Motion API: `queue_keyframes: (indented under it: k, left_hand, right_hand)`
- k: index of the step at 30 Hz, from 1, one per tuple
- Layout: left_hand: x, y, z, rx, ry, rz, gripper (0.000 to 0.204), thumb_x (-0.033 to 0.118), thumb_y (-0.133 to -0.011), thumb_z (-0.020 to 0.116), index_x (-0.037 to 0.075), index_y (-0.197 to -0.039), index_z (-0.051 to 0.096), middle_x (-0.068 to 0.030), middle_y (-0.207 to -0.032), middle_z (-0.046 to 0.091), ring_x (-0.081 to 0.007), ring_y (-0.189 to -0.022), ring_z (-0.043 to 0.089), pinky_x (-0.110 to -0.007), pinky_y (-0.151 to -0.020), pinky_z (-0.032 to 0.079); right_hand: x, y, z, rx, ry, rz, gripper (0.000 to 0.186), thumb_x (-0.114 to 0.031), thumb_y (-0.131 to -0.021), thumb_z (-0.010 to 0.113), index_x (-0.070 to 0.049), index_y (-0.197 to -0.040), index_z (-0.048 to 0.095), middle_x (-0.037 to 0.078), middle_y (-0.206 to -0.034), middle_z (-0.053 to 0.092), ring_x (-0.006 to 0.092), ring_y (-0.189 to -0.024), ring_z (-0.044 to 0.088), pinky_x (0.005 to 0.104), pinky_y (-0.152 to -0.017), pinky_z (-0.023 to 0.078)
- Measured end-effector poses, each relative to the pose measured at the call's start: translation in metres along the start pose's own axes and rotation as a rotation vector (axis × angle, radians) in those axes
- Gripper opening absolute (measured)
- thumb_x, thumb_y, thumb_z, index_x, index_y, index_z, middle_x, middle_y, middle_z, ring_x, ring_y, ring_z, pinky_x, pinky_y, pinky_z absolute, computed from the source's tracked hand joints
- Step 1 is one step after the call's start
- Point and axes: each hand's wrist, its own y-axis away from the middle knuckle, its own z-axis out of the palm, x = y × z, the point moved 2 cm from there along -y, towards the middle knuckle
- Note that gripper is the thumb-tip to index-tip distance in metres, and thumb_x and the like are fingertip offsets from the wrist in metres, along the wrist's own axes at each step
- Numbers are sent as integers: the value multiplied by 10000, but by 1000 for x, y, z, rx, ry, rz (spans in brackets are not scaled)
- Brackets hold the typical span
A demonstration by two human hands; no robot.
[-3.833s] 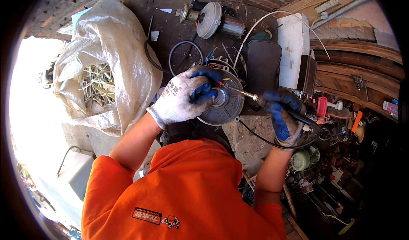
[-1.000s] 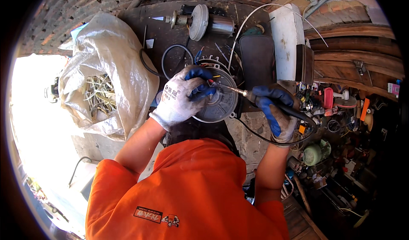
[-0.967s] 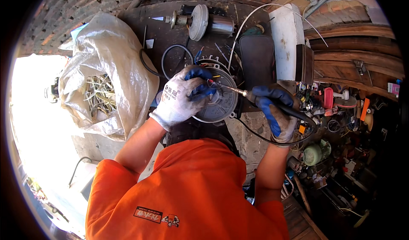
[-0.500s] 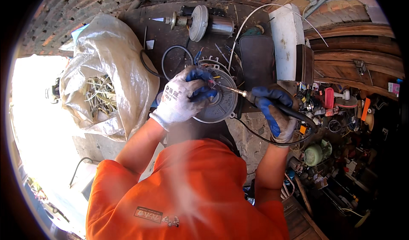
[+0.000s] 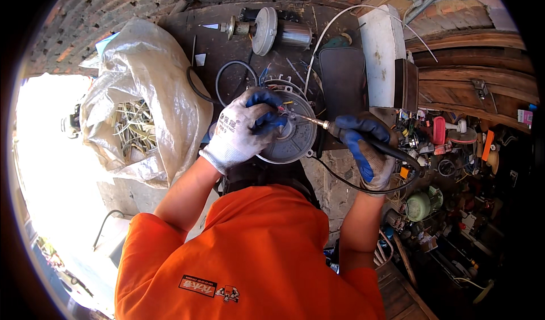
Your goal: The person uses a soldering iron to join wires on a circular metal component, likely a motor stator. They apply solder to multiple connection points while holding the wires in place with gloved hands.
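Note:
My right hand (image 5: pixel 368 150), in a blue-palmed work glove, is closed around the handle of a soldering iron (image 5: pixel 321 123). The iron's thin tip points left, right at the fingers of my left hand (image 5: pixel 247 124). That gloved left hand is closed, pinching thin wires (image 5: pixel 282 109) at the tip; how many it holds is hidden by the fingers. Below both lies a round grey metal motor housing (image 5: pixel 295 146), partly covered by my left hand. A black cord (image 5: pixel 404 156) runs from the iron's handle and loops under my right wrist.
A motor rotor with a round end cover (image 5: pixel 264 32) lies at the back of the dark workbench. A translucent sack of wire scraps (image 5: pixel 170 110) stands left. A dark flat case (image 5: pixel 343 79) and a white block (image 5: pixel 379 59) are right; tools and a green motor (image 5: pixel 419 206) clutter the lower right.
A pale wisp of smoke over the orange shirt has cleared. Both hands and the soldering iron hold almost the same position.

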Motion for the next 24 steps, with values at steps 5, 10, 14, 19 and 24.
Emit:
queue_keyframes:
  k: [5,10,14,19,24]
  left_hand:
    - [3,0,-2,-10,-33,-10,332,71,-666,802,38,-986,718,-155,-1122,648,-341,-997,664,-394,-856,550]
    - [1,1,2,7,-25,-25,326,76,-682,788,47,-999,718,-155,-1109,648,-342,-990,663,-397,-850,553]
    - [3,-1,1,-2,-59,-40,325,76,-681,785,53,-998,719,-157,-1109,644,-345,-982,665,-400,-845,556]
    - [3,-1,1,16,-46,5,323,80,-679,789,52,-992,717,-157,-1100,640,-350,-967,666,-402,-837,556]
    - [7,0,-2,20,-34,-4,313,70,-692,791,57,-996,717,-162,-1121,635,-352,-981,661,-407,-843,555]
  right_hand:
    - [-2,0,3,-5,-18,-4,380,-226,-886,731,111,-1052,669,174,-996,679,245,-905,707,404,-885,590]
    - [2,2,1,31,-10,24,302,-144,-868,711,102,-1041,679,164,-975,685,239,-901,709,397,-881,593]
    - [5,2,-1,49,-68,71,294,-141,-863,718,94,-1036,684,161,-981,688,239,-897,710,395,-882,593]
    - [3,2,2,51,-36,31,286,-140,-862,722,85,-1035,690,151,-973,695,233,-897,713,378,-865,591]
    - [2,3,1,55,1,44,278,-142,-864,722,78,-1033,696,143,-965,700,229,-881,716,352,-839,587]
